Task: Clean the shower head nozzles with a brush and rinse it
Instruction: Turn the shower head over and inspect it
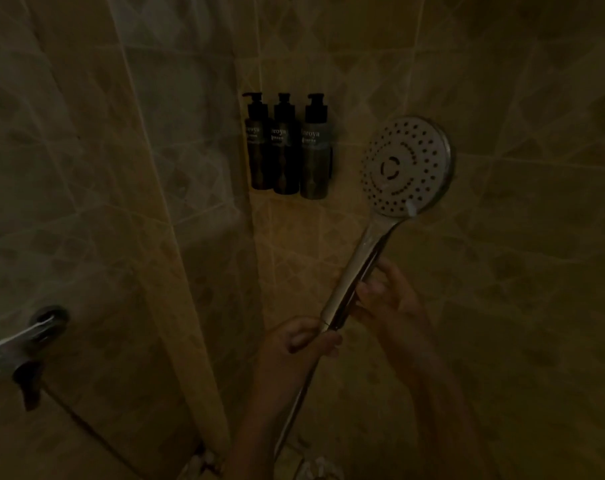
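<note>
Two hands hold a chrome shower head (406, 166) up in a dim tiled stall, its round nozzle face turned toward the camera. The left hand (308, 341) grips the bottom of the handle (353, 275), where the hose (294, 407) drops away; the right hand (389, 299) curls its fingers round the handle just above. Three dark pump bottles (283, 147) hang on the wall (502, 237) left of the head. A chrome tap (24, 341) juts out at far left.
</note>
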{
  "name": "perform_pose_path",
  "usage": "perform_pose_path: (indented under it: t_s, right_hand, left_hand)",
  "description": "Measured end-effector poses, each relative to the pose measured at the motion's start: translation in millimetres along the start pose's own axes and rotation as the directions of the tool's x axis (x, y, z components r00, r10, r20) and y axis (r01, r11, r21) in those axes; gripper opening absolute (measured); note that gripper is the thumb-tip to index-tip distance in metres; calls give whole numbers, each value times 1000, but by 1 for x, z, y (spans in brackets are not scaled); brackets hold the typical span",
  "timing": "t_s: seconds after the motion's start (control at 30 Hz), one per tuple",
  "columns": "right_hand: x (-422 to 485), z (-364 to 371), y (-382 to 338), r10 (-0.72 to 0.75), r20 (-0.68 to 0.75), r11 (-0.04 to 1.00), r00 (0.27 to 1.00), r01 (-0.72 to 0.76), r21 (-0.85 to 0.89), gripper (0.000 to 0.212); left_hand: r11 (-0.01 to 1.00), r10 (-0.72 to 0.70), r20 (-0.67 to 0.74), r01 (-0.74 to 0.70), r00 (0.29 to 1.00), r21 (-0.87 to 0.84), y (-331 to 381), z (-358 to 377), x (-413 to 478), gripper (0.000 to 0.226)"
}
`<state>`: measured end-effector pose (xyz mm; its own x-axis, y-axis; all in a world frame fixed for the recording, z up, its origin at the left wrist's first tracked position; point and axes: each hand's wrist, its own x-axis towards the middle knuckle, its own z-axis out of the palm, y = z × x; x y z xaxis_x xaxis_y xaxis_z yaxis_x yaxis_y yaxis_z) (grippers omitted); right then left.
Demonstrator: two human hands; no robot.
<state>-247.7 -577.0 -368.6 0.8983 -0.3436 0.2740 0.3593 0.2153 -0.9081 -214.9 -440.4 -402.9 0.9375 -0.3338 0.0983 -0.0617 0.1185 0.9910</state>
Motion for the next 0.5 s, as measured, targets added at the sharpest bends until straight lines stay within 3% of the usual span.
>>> perform_pose_path:
  t_s: [0.1,0.23,0.3,0.5]
  right_hand:
    - [6,8,-3,9,73,1000,997,-9,7,22]
    - [11,23,0,-127,60,959,990,138,-248,16]
    - [13,26,2,-189,25,938,982,188,-291,10]
    - [20,25,-8,-127,-101,990,987,120,-70,21]
  left_hand:
    - [999,-4,-27,3,1000,-47,-1,5,3,12]
    - [999,37,-55,-39,998,-33,0,8,6,8]
    - [999,40,-77,-42,996,-21,1,9,8,6]
    - [997,47,-87,-52,995,-55,21,8,16,21]
